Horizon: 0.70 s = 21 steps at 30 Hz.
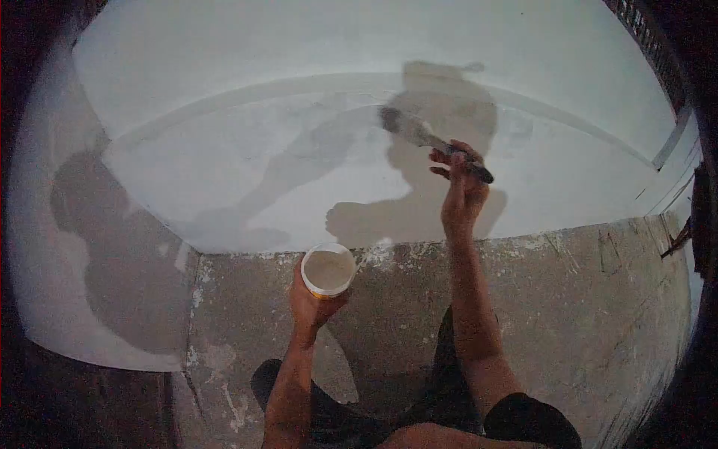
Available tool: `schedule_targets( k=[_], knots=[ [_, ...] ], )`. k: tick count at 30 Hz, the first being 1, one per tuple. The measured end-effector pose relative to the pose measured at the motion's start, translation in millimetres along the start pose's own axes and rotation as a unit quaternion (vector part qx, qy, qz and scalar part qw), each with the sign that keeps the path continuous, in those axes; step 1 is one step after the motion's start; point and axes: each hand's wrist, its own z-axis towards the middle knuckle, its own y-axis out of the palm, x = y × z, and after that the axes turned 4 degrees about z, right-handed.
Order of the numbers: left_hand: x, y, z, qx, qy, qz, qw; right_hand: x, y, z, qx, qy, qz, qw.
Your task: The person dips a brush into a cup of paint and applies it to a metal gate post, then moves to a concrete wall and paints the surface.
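My right hand (465, 187) is closed around the dark handle of a paintbrush (422, 138). The brush points up and to the left, its dark bristles at or close to the white wall (314, 187); whether they touch is hard to make out. In my left hand (308, 303) is a small white tub (306, 280) with a yellowish band low on its side. Pale, paint-like liquid (329, 268) shows inside it. The tub is upright, below the brush and near the wall's bottom edge.
Paint spots and scuffs mark the grey-brown floor (404, 307). A raised curved band (299, 86) crosses the wall above the brush. Another white wall (52, 284) meets it at the left. Shadows of my head and arms fall across the walls. Dark objects (699, 224) stand at the right edge.
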Motion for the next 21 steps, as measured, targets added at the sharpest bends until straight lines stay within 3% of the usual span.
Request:
schedule_targets(
  k=[5, 7, 9, 12, 14, 16, 19, 21],
  knots=[
    [-30.0, 16.4, 4.3, 0.0, 0.034, 0.056, 0.998, -4.7, -48.6, 18.4, 0.041, -0.065, -0.01, 0.997],
    [-2.2, 8.7, 2.6, -0.02, 0.019, 0.043, 0.999, -12.7, -55.4, 19.4, 0.059, -0.058, -0.027, 0.996],
    [-0.1, 9.2, 3.2, -0.036, 0.002, 0.031, 0.999, -13.4, -59.0, 20.8, 0.075, -0.116, -0.028, 0.99],
    [-1.9, 14.0, 4.5, -0.009, 0.036, 0.057, 0.998, -16.3, -48.6, 18.2, 0.075, -0.087, 0.01, 0.993],
    [12.0, 5.7, 5.5, -0.039, -0.003, 0.081, 0.996, -15.3, -27.6, 9.1, 0.068, -0.072, 0.026, 0.995],
    [-5.9, 11.7, 6.1, -0.033, 0.001, 0.06, 0.998, -13.0, -1.3, -3.2, -0.001, 0.008, 0.041, 0.999],
    [-8.2, 11.4, 4.4, -0.017, 0.029, 0.046, 0.998, 3.6, 29.1, -24.1, -0.059, 0.069, 0.096, 0.991],
    [-9.3, 12.0, 1.7, -0.01, 0.05, 0.055, 0.997, 13.8, 35.7, -34.3, -0.1, 0.073, 0.06, 0.991]
  ],
)
